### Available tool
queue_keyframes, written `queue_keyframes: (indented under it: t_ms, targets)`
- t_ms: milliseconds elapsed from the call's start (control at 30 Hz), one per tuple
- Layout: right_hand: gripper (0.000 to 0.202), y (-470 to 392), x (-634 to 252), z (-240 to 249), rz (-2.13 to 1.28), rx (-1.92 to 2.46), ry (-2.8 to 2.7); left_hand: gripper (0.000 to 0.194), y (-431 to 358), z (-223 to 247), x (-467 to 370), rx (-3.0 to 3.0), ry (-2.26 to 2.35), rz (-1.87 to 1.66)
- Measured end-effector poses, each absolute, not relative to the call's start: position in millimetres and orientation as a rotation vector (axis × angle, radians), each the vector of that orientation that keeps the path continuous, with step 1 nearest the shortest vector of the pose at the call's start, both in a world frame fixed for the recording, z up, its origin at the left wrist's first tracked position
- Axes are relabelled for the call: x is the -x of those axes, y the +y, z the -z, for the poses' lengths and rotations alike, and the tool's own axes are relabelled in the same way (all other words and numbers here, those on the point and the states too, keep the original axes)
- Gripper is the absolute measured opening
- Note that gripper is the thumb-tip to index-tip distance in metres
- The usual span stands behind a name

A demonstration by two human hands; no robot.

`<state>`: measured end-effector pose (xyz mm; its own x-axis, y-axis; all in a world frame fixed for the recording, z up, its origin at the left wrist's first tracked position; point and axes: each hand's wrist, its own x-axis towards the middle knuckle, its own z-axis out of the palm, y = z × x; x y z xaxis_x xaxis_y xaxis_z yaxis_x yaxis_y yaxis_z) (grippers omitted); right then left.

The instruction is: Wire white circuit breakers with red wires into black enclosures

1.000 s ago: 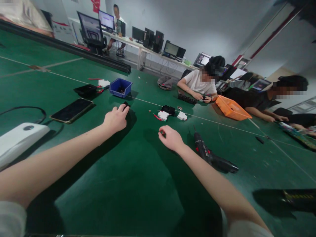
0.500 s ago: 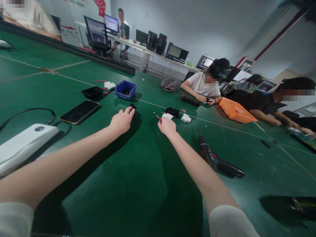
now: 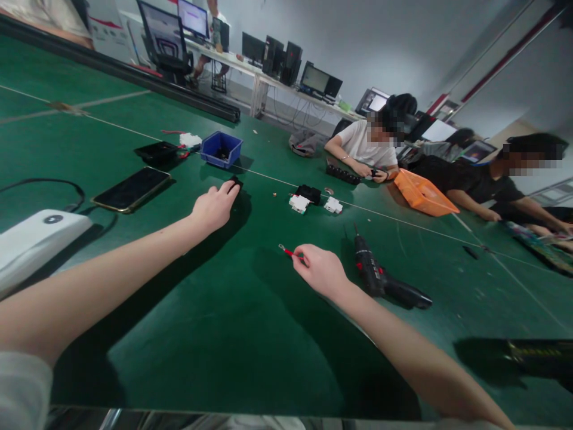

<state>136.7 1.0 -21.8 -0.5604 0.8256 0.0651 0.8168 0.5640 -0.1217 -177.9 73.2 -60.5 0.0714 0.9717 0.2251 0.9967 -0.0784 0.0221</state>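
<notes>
My right hand [image 3: 319, 267] pinches a short red wire [image 3: 287, 252] with a metal ring terminal at its tip, held over the green table. Farther left, my left hand [image 3: 213, 206] has its fingers closed on a small black part [image 3: 236, 181], mostly hidden by the fingertips. Beyond my right hand lie a white block-shaped part [image 3: 299, 203], a second white part [image 3: 333, 205] and a black housing [image 3: 308, 193]. A blue bin [image 3: 222, 150] with small dark pieces inside stands just past my left hand.
To the left are a phone [image 3: 131, 189], a white device [image 3: 42, 245] with a cable, and a black tray [image 3: 156, 153]. A black power screwdriver [image 3: 380, 272] lies right of my right hand. Across the table, people sit near an orange bin [image 3: 423, 194].
My right hand has drawn back toward me from the white parts, bringing the red wire along. My left hand stays closed on the small black part. The camera view has shifted slightly.
</notes>
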Motion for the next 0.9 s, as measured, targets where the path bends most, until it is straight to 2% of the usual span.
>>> queue_keyframes:
  t_ms: [167, 300, 600, 900]
  targets:
    - [0.02, -36, -154, 26, -0.152, 1.288, -2.804, 0.073, 75, 61, 178, 2.2, -2.042, 0.295]
    - [0.019, -31, -150, 24, -0.161, 1.241, -2.827, 0.07, 76, 61, 177, 2.197, -2.037, 0.3]
    - [0.019, 77, -108, 22, -0.036, 1.43, -2.616, 0.07, 80, 63, 181, 2.201, -1.988, 0.305]
    - [0.042, 152, -37, 54, -0.002, 1.533, -2.551, 0.062, 78, 62, 181, 2.13, -1.817, 0.394]
